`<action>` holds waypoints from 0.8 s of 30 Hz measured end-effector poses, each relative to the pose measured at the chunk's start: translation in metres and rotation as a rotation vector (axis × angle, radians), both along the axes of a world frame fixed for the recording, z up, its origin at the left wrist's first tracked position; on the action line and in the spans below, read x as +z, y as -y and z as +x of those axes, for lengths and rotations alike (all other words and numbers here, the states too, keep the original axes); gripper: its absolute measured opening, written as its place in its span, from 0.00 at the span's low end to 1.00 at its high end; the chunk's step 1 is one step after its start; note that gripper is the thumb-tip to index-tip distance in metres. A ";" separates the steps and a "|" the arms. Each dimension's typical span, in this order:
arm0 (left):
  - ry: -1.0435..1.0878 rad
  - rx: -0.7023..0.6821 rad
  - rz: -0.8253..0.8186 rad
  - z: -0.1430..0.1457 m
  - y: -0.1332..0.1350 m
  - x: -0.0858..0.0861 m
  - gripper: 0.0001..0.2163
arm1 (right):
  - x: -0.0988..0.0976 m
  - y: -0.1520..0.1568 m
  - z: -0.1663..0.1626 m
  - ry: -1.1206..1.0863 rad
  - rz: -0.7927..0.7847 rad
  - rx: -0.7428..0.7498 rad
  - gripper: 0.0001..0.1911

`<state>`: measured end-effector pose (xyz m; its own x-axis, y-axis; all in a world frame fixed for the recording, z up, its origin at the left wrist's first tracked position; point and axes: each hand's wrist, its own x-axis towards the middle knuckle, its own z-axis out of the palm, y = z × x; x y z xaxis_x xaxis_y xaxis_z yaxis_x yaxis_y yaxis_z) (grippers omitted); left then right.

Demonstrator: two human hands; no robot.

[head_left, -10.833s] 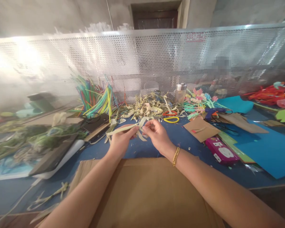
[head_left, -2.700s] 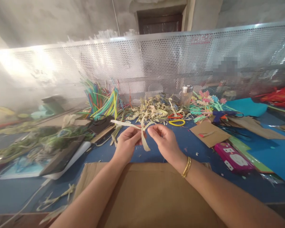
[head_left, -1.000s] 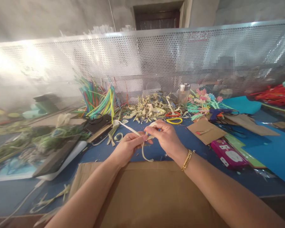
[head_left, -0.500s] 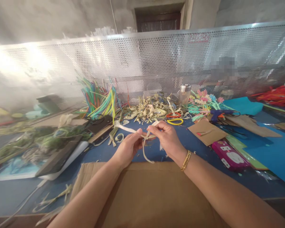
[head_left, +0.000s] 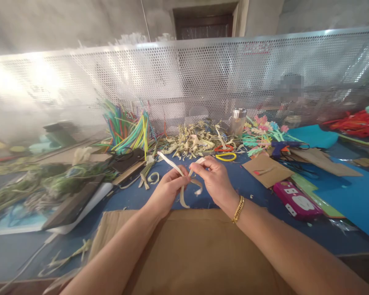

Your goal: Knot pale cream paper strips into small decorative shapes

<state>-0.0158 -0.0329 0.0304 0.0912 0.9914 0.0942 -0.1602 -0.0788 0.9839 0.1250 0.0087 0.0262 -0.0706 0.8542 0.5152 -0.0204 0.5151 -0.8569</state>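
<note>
Pale, flat strips point(head_left: 169, 162) of what looks like dried leaf cross between my two hands. My left hand point(head_left: 169, 188) is closed, its thumb and fingers pinching the strips near the crossing. With thumb and forefinger, my right hand point(head_left: 211, 176) grips another end of them close to my left fingertips. One end sticks out to the upper left, and loose ends hang below and between the hands. Whether the strips are knotted there is hidden by my fingers. Both hands are above the far edge of a brown cardboard sheet point(head_left: 199, 250).
Behind the hands lies a heap of dried strips point(head_left: 197, 139), with yellow-handled scissors point(head_left: 226, 157) before it. Colourful pipe cleaners point(head_left: 132, 131) stand left of it. To the right are a glue gun point(head_left: 284, 146), a cardboard piece point(head_left: 267, 170) and a purple box point(head_left: 297, 200). A perforated metal screen point(head_left: 199, 73) stands behind.
My left fingers have shifted onto the crossing of the strips. The upper-left end now points more steeply up, and the hanging ends have swung to new positions.
</note>
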 end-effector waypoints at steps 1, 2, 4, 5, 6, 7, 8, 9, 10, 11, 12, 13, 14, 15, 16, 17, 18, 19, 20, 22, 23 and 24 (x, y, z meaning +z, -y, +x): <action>-0.007 -0.003 0.009 0.000 0.000 0.000 0.05 | 0.000 0.000 0.000 0.002 0.004 -0.013 0.11; -0.013 -0.004 0.016 0.000 0.000 0.000 0.05 | -0.001 0.001 -0.001 0.004 0.006 -0.022 0.11; -0.022 -0.008 0.023 0.000 0.000 0.001 0.06 | -0.002 0.001 -0.001 0.007 0.004 -0.036 0.11; -0.022 -0.010 0.023 0.000 0.000 0.002 0.06 | -0.002 0.001 -0.002 0.008 0.001 -0.040 0.11; -0.020 -0.012 0.022 0.000 0.001 0.003 0.06 | -0.003 0.001 -0.002 0.010 -0.002 -0.045 0.11; -0.016 -0.015 0.019 0.000 0.001 0.004 0.06 | -0.003 0.001 -0.002 0.012 -0.006 -0.048 0.11; -0.013 -0.021 0.009 0.000 0.002 0.005 0.06 | -0.002 0.000 -0.002 0.015 -0.011 -0.046 0.11; -0.008 -0.026 -0.006 0.001 0.003 0.006 0.06 | -0.002 -0.001 -0.001 0.014 -0.021 -0.035 0.12; 0.001 -0.028 -0.027 0.001 0.003 0.007 0.06 | -0.001 -0.003 0.000 0.011 -0.036 -0.011 0.12; 0.017 -0.027 -0.048 0.001 0.003 0.007 0.06 | 0.001 -0.004 0.002 0.007 -0.057 0.023 0.13; 0.039 -0.021 -0.063 0.001 0.003 0.008 0.07 | 0.002 -0.006 0.004 0.004 -0.082 0.058 0.14; 0.067 -0.008 -0.068 0.001 0.002 0.008 0.08 | 0.003 -0.008 0.006 0.009 -0.110 0.087 0.15; 0.098 0.007 -0.066 0.000 0.001 0.008 0.10 | 0.004 -0.009 0.008 0.024 -0.136 0.106 0.17; 0.128 0.023 -0.055 0.000 0.000 0.008 0.10 | 0.005 -0.011 0.010 0.048 -0.158 0.116 0.18; 0.153 0.035 -0.045 -0.001 -0.001 0.008 0.11 | 0.005 -0.011 0.012 0.079 -0.174 0.122 0.19; 0.169 0.047 -0.038 -0.001 -0.002 0.008 0.11 | 0.005 -0.012 0.013 0.107 -0.187 0.127 0.20; 0.175 0.057 -0.036 -0.002 -0.002 0.008 0.11 | 0.005 -0.012 0.013 0.131 -0.196 0.138 0.20; 0.175 0.064 -0.038 -0.002 -0.003 0.008 0.11 | 0.004 -0.012 0.014 0.143 -0.204 0.151 0.20; 0.169 0.067 -0.043 -0.003 -0.003 0.008 0.11 | 0.004 -0.011 0.013 0.145 -0.213 0.165 0.19; 0.146 0.065 -0.060 -0.003 -0.002 0.008 0.11 | 0.003 -0.010 0.012 0.129 -0.232 0.186 0.16; 0.132 0.063 -0.069 -0.004 -0.002 0.008 0.12 | 0.004 -0.010 0.011 0.119 -0.239 0.193 0.15; 0.118 0.064 -0.075 -0.004 -0.002 0.007 0.12 | 0.004 -0.009 0.011 0.115 -0.240 0.199 0.13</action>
